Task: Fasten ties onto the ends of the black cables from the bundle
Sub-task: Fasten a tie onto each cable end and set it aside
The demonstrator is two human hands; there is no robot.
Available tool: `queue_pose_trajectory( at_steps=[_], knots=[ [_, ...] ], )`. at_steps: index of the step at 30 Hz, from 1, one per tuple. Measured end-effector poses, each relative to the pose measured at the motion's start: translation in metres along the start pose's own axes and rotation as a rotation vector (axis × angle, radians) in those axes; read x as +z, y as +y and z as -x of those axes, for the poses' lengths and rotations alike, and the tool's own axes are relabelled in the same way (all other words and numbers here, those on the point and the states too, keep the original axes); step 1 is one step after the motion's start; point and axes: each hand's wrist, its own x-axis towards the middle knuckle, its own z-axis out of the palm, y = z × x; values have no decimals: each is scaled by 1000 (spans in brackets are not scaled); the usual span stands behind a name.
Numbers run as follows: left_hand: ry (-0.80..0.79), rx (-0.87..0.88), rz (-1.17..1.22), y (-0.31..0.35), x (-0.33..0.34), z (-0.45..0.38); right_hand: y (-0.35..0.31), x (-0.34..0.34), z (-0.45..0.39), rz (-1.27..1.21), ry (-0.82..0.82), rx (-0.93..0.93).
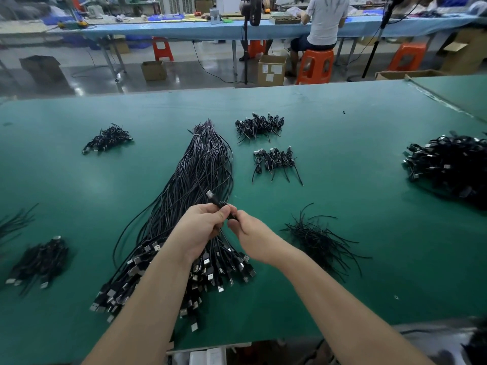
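A long bundle of black cables [200,169] lies down the middle of the green table [355,143], its silver plug ends fanned out near me. My left hand [200,227] grips a folded black cable [216,201] just above the bundle, its silver plug sticking up past my fingers. My right hand [250,235] pinches the same cable right beside the left thumb; whether it also holds a tie I cannot tell. A loose heap of thin black ties [320,239] lies to the right of my right hand.
Small piles of coiled, tied cables lie at the far left [108,139], far middle [259,125], middle right [275,160] and near left [39,262]. A big black heap [450,164] fills the right edge. A seated person [324,22] works at a distant bench.
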Motion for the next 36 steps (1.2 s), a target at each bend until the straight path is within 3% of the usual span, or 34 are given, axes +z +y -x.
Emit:
queue_pose_trajectory(
  at_steps=[8,14,19,25,32,36],
  knots=[
    [163,-5,165,-7,15,-4,7,14,-2,-13,133,5],
    [313,123,-194,-10,18,-9,9,14,0,12,126,60],
    [161,150,-524,-12,14,-19,11,11,-1,48,99,52],
    [180,163,-623,-15,15,-24,14,8,0,93,37,68],
    [92,133,-476,-8,16,-25,20,9,1,-751,-88,180],
    [55,113,-592,-15,18,-28,29,10,-2,-725,-126,184]
  ],
)
